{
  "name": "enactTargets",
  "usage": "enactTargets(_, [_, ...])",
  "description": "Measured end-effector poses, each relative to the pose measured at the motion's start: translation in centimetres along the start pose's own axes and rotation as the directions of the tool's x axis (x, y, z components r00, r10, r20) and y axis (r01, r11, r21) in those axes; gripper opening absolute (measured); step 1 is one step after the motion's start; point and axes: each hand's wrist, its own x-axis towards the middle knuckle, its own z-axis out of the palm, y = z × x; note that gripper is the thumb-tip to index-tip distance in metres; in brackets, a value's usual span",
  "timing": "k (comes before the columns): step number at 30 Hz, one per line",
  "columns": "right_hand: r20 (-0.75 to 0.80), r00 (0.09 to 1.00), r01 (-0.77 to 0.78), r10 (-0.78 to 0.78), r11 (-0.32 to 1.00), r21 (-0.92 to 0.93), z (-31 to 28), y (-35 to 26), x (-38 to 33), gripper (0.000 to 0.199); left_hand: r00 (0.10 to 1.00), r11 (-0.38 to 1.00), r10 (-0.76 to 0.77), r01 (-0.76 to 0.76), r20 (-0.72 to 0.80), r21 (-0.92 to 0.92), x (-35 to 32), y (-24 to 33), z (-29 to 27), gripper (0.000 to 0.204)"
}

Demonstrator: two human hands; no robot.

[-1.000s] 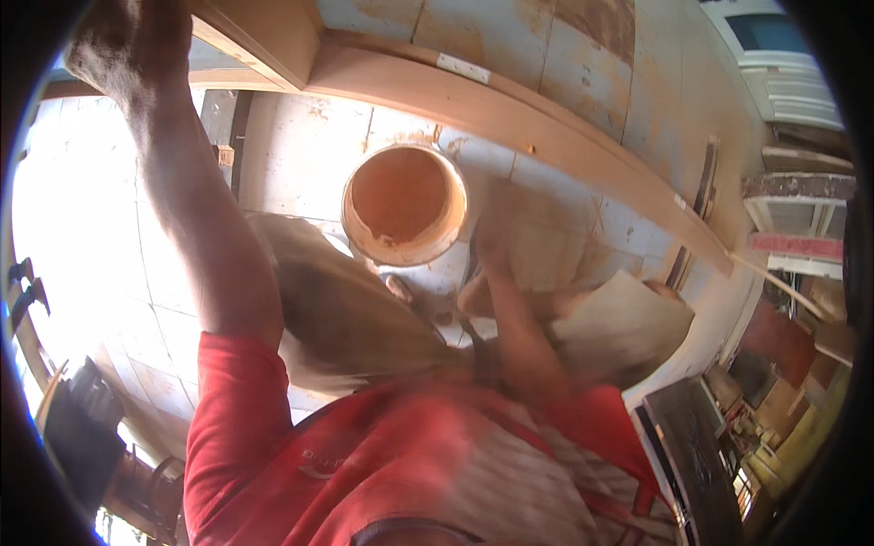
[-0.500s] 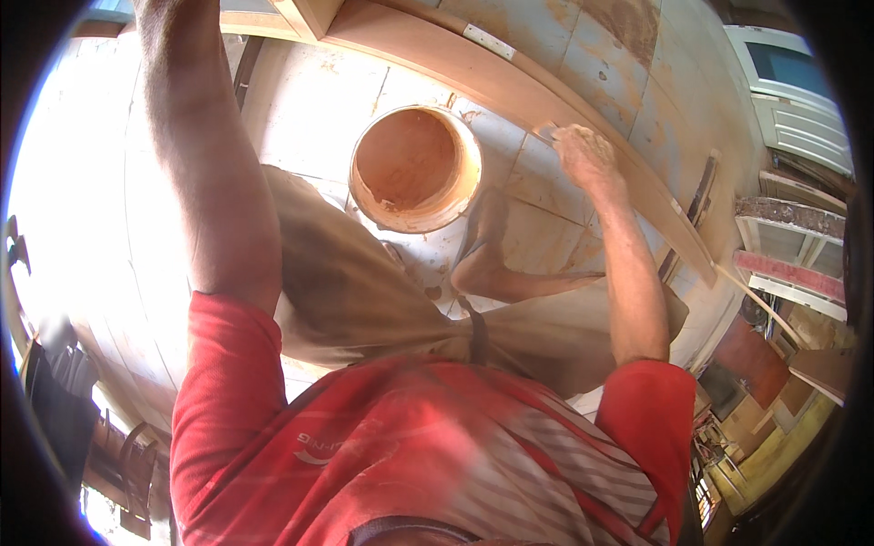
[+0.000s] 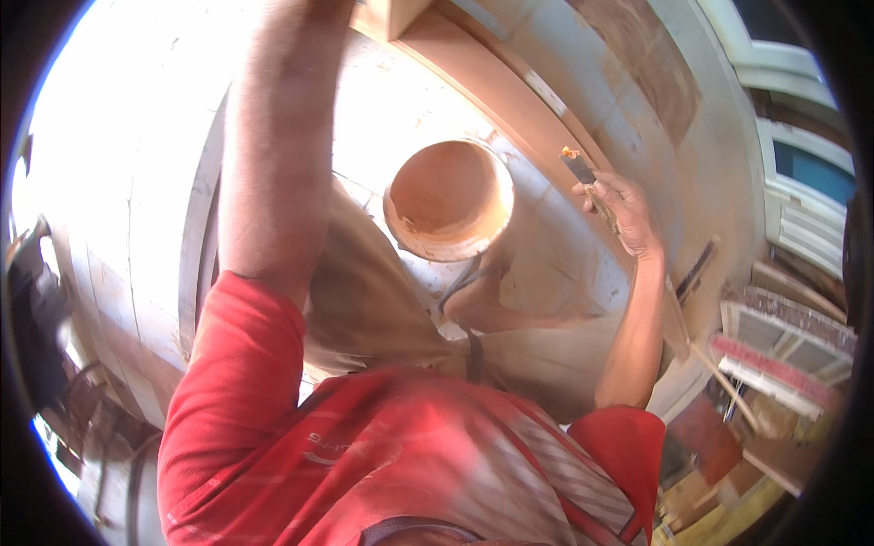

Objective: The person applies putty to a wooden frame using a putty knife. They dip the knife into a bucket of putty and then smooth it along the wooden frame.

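Overhead, as I watch from the remote station, my left arm [image 3: 273,155] rises along the left of the view and runs out past the top edge near a pale wooden block [image 3: 387,14], so the left hand itself is out of sight and I cannot tell whether it grips anything. Below the arm, the red shirt sleeve [image 3: 228,364] covers the shoulder, and the red shirt fills the lower middle of the view. A tan cloth [image 3: 364,300], gathered and tied near the chest, hangs between the two arms. Just right of the raised arm, a round clay-coloured bowl [image 3: 448,198] shows its hollow inside, set against the pale curved boards [image 3: 118,164] that fill the background. A reddish wooden beam [image 3: 510,91] runs diagonally from the top centre down toward the right, passing just above the bowl. Farther right, my right hand [image 3: 628,214] is closed around a small dark tool [image 3: 583,173] with an orange-tinted tip; the tip lies against or just beside the lower edge of the beam, near the bowl but apart from it. At the far right edge, a white window frame [image 3: 801,182] and stacked boards and scraps [image 3: 774,364] crowd the rim, blurred.
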Motion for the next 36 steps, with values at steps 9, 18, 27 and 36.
enactTargets(9, [0.158, 0.918, 0.352, -0.363, 0.931, 0.095, 8.2, -7.7, 16.4, 0.035, 1.000, 1.000, 0.009, -0.009, -0.030, 0.003, 1.0, 0.2, -0.4, 0.068])
enactTargets(18, [0.131, 0.832, 0.537, -0.539, 0.724, -0.433, 12.2, -8.9, 23.2, 0.033, 0.999, 1.000, 0.022, -0.023, -0.037, -0.017, 1.0, -0.1, 0.0, 0.070])
enactTargets(27, [0.136, 0.688, 0.570, -0.712, 0.415, -0.709, 14.9, -8.1, 22.8, 0.029, 0.998, 1.000, 0.017, -0.018, -0.053, -0.012, 1.9, -0.5, 1.0, 0.071])
enactTargets(36, [0.271, 0.519, 0.584, -0.810, 0.105, -0.805, 16.0, -6.2, 23.3, 0.032, 0.998, 1.000, 0.013, -0.014, -0.058, -0.014, 2.4, -0.5, 1.7, 0.073])
